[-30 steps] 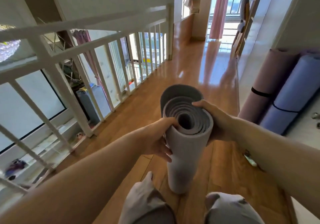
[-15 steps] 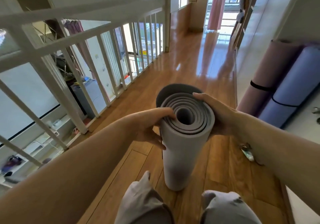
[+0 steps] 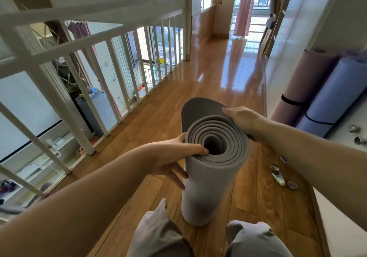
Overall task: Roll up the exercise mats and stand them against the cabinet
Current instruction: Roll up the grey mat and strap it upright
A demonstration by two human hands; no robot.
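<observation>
Showing grey rolled foam mat (image 3: 210, 187) standing mid-frame on brown wooden floor (image 3: 198, 78), white barred railing (image 3: 89, 12) running left, pink rolled foam mat (image 3: 305, 82) and lilac rolled foam mat (image 3: 337, 89) leaning right.

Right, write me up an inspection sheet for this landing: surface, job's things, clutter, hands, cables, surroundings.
Surface: glossy wooden plank floor.
Job's things: grey rolled foam mat stands upright on the floor, outer flap loose at the top; pink rolled mat and lilac rolled mat, each black-strapped, lean at the white cabinet.
Clutter: small flat items on the floor by the cabinet; small metal pieces far right.
Hands: left hand pinches the grey mat's top rim; right hand grips its far side.
Cables: nothing seen.
Surroundings: white railing on the left, over a lower level; pink curtain at the far window.
</observation>
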